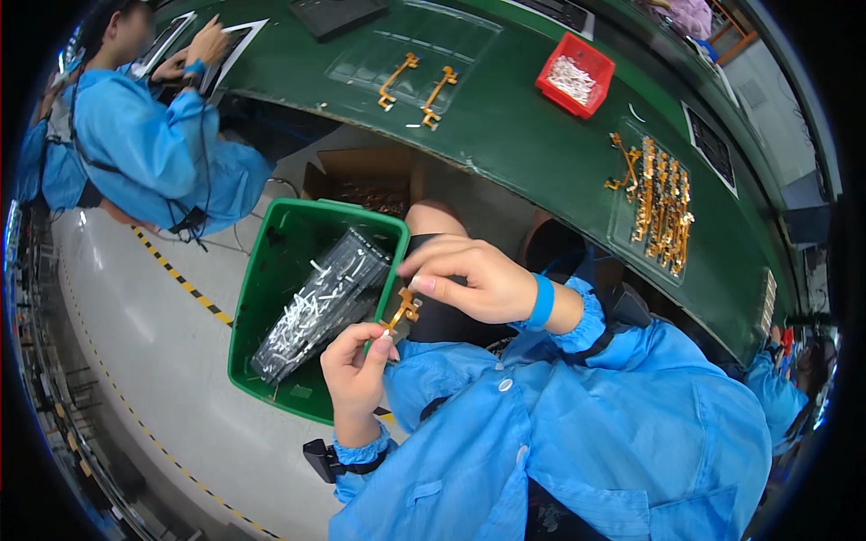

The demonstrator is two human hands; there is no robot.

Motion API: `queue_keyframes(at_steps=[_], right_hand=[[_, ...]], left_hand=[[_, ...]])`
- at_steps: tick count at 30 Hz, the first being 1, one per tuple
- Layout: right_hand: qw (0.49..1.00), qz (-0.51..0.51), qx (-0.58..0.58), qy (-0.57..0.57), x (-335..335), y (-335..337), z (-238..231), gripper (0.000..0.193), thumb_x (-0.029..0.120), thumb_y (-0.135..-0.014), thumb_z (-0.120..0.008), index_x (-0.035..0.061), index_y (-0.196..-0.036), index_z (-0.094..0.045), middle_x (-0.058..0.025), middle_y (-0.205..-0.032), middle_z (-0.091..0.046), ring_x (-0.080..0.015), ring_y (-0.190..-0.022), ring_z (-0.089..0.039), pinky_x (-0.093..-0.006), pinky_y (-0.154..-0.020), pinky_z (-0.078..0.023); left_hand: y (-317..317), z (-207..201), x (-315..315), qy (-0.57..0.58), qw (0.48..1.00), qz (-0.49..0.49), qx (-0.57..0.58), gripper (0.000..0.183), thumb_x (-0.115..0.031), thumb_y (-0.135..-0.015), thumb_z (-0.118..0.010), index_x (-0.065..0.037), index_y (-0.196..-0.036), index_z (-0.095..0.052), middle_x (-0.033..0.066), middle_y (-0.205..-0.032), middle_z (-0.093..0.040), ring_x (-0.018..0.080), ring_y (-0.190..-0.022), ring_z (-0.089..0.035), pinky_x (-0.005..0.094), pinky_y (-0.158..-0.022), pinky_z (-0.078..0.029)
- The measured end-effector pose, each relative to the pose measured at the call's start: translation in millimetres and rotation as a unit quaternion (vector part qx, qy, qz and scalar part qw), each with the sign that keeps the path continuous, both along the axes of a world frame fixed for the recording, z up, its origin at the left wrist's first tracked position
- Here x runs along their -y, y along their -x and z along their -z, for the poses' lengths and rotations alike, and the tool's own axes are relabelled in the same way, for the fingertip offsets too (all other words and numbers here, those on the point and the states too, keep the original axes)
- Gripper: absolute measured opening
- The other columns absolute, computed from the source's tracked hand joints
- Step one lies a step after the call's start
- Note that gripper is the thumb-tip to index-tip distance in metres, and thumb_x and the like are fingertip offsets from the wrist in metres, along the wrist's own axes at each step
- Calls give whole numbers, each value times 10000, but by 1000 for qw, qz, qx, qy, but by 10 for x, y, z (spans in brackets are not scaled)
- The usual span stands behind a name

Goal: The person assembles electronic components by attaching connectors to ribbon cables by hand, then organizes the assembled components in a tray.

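My left hand (354,371) pinches the lower end of an orange flex cable (403,311) between thumb and forefinger. A small white bit shows at those fingertips. My right hand (474,278) is just above the cable's upper end, thumb and fingers drawn together; anything between them is hidden. Both hands are beside the right rim of a green bin (244,311). Inside the bin, many white strips (311,302) lie on dark clear plastic trays (361,257).
On the green table (505,135), two flex cables (439,95) rest on a clear sheet, and several fill a clear tray (622,236) at right. A red box (577,77) holds white pieces. A cardboard box (361,167) stands beneath. A co-worker in blue (144,144) sits at left.
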State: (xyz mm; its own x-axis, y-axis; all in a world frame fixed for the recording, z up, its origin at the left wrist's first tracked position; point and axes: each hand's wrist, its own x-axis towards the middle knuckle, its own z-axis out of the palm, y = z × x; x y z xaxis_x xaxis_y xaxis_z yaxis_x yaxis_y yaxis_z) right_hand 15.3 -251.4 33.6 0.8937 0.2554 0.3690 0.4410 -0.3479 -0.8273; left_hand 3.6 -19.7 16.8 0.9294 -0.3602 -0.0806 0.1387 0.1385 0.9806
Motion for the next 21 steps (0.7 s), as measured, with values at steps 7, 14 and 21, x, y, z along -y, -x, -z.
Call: queue_keyframes(at_steps=[7,14,21], right_hand=[[984,-100,-113,-91,256,-44,-122,311,273,-935,-628,11,-1100,-606,-102,-1079,-635,-214,-1034,-601,-341,-911,-472],[960,-139,-171,-175,423,-20,-107,304,232,-909,-660,26,-1125,-607,-97,-1141,-626,-199,-1060,-589,-331,-917,-464],[942,-215,-248,-76,509,22,-212,209,196,-925,-623,1,-977,-674,-93,-867,-710,-180,-821,-670,-310,-770,-510]], left_hand=[[-190,-231,261,-42,988,142,31,88,-37,-913,-608,50,-927,-611,83,-835,-632,120,-698,-588,234,-635,-460],[-239,-371,431,-82,980,178,39,118,-73,-926,-597,39,-905,-628,32,-772,-609,61,-666,-519,201,-581,-378],[-216,-401,544,-137,969,175,104,93,-56,-897,-625,36,-896,-635,40,-743,-618,85,-670,-542,221,-599,-402]])
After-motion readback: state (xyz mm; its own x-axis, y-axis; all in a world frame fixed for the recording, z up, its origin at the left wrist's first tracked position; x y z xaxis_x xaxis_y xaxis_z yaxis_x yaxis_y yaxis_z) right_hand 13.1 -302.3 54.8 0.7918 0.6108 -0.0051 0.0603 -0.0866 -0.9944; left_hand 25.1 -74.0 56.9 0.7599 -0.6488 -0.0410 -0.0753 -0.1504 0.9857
